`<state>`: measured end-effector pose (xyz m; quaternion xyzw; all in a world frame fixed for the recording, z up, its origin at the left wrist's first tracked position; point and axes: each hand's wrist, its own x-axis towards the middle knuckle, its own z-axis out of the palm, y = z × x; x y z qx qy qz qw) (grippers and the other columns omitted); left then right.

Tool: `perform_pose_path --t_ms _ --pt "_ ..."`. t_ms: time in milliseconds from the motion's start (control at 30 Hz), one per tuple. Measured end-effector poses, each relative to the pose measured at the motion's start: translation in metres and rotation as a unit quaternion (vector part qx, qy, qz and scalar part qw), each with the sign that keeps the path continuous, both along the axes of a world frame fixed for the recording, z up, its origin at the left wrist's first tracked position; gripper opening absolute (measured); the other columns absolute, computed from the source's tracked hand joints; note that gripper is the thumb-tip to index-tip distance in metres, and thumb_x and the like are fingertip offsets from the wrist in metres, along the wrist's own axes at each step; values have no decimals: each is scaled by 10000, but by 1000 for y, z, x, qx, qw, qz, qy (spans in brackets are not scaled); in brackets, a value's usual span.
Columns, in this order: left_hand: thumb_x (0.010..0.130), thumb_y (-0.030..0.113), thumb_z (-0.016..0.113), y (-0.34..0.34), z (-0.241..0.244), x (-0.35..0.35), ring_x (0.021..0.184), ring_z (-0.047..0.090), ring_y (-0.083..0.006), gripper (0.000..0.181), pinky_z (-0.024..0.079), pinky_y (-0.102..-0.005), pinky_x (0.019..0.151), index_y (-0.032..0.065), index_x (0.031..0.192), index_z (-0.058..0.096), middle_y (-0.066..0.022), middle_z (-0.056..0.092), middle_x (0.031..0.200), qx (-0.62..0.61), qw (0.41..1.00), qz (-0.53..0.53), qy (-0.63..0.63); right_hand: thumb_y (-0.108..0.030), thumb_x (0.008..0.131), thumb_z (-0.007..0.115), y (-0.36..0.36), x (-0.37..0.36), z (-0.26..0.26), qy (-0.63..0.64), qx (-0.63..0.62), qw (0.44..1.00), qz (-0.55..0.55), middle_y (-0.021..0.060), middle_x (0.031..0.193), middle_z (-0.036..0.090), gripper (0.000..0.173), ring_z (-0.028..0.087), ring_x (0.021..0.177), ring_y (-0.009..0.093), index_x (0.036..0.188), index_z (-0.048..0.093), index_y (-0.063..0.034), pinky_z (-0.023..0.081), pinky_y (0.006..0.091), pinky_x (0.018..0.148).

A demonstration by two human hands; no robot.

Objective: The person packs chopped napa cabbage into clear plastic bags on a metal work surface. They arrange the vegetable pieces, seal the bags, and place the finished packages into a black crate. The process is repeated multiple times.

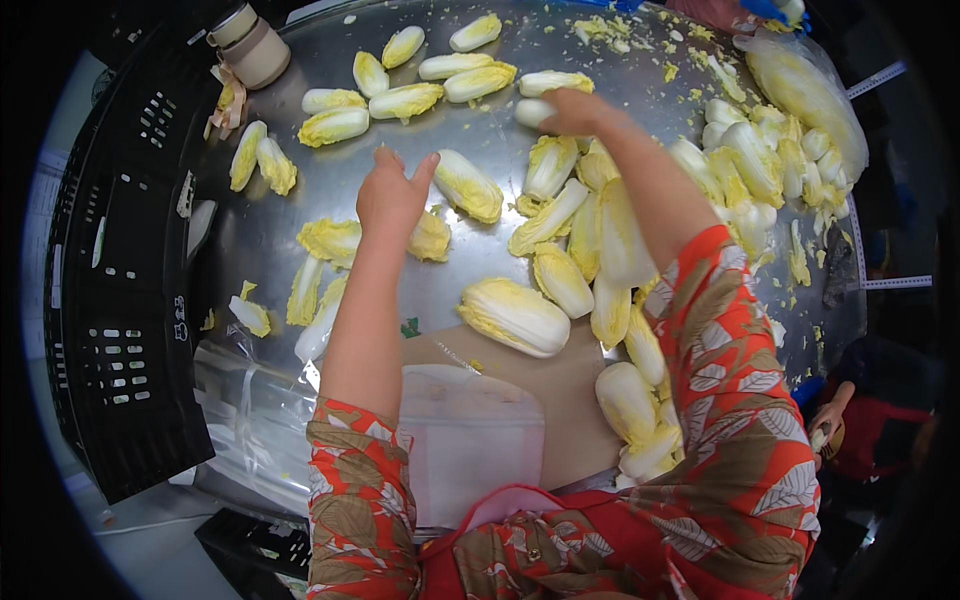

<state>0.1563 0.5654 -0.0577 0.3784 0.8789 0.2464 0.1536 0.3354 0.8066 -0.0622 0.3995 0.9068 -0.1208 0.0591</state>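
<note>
My left hand [390, 193] is over the steel table, thumb and fingers apart, with nothing in it. A napa cabbage [469, 187] lies just right of its thumb, and another cabbage [430, 237] is partly hidden beside my wrist. Farther away, my slightly blurred right hand [574, 112] closes over a small cabbage [534, 113], whose white base end sticks out to the left. Right behind that hand lies another cabbage [556, 82]. Several cabbages, such as a large one [517, 316], lie in a loose pile below my right forearm.
A steel table [330, 176] bears several cabbages at the back [405, 101]. A black plastic crate [127, 285] and a beige cup [251, 49] stand left. Trimmed cabbages [750, 161] and a filled plastic bag [806, 90] lie right. Clear plastic bags [472, 442] lie near me. Another person's hand [829, 416] shows right.
</note>
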Motion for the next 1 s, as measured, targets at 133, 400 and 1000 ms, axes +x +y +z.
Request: perform_pose_path --t_ms 133,400,1000 --pt "802 584 651 17 -32 -11 821 655 -367 670 508 -433 757 -3 1086 499 -216 663 896 49 998 -41 -23 -416 790 684 8 2 48 53 4 996 -78 157 1012 685 497 669 930 276 1091 650 -22 524 378 817" --pt "722 480 704 43 -34 30 1015 638 -382 974 514 -403 866 -30 1430 272 -269 636 1116 6 997 -27 -70 -409 793 693 -49 -55 2 199 -227 948 -99 121 825 679 460 656 739 211 969 666 16 516 365 636" --pt "909 208 611 -93 -48 -10 966 596 -163 409 478 -290 829 -14 1241 520 -98 609 1112 363 794 180 -454 -336 871 657 -192 -87 -19 420 -536 719 -140 117 993 647 465 616 877 176 1128 599 47 500 302 778"
